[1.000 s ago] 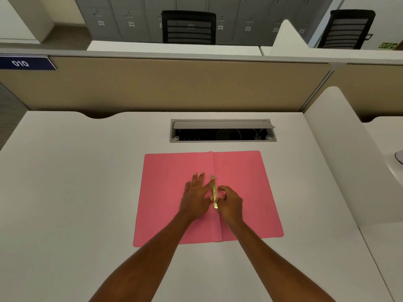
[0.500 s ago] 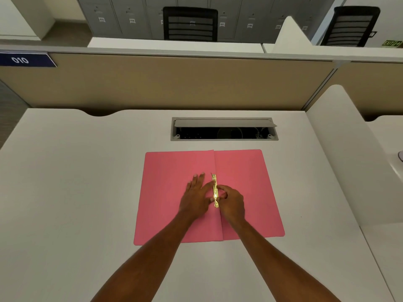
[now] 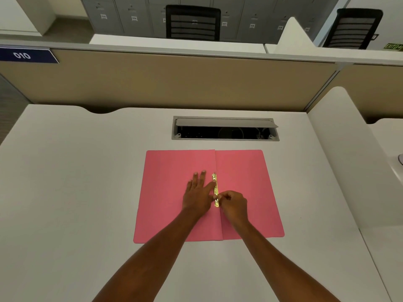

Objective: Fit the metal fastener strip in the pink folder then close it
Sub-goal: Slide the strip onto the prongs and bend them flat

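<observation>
Pink folder (image 3: pixel 174 192): open flat on the white desk (image 3: pixel 65 192), both leaves spread.
Metal fastener strip (image 3: pixel 215 188): gold, lying lengthwise along the folder's centre crease.
Left hand (image 3: pixel 199 192): fingers extended, palm down on the left leaf, forefinger touching the strip.
Right hand (image 3: pixel 233 202): curled, fingertips pinching the strip's near end.
Cable tray (image 3: pixel 224 128): lid raised, beyond the folder.

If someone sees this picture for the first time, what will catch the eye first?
The open pink paper folder, flat at the white desk's middle. On its crease lies a shiny gold metal fastener strip; the left hand presses flat beside it, and the right hand pinches its near end.
</observation>
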Available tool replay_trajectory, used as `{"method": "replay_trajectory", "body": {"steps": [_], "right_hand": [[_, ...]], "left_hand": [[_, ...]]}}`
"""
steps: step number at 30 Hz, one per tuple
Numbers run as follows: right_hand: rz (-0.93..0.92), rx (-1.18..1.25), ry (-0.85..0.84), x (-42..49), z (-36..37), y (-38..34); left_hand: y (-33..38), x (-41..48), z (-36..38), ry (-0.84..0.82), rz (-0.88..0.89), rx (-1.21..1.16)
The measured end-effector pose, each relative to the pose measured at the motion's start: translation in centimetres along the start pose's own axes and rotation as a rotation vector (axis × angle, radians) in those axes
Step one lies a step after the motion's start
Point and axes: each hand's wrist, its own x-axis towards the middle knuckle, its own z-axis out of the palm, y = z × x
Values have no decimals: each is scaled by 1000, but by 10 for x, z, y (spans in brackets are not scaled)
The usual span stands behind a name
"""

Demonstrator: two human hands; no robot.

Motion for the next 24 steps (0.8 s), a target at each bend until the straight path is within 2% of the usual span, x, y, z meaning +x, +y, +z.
{"method": "replay_trajectory", "body": {"steps": [10,16,24], "right_hand": [[-84,-149,-3,-16,-3,-2],[-11,-98,-17,-17,0,-11],[-88,-292,52,-30,2,-7]], "left_hand": [[0,5,1,-33,-15,19],[0,6,-1,-46,-17,9],[0,7,-4,-72,-19,-2]]}}
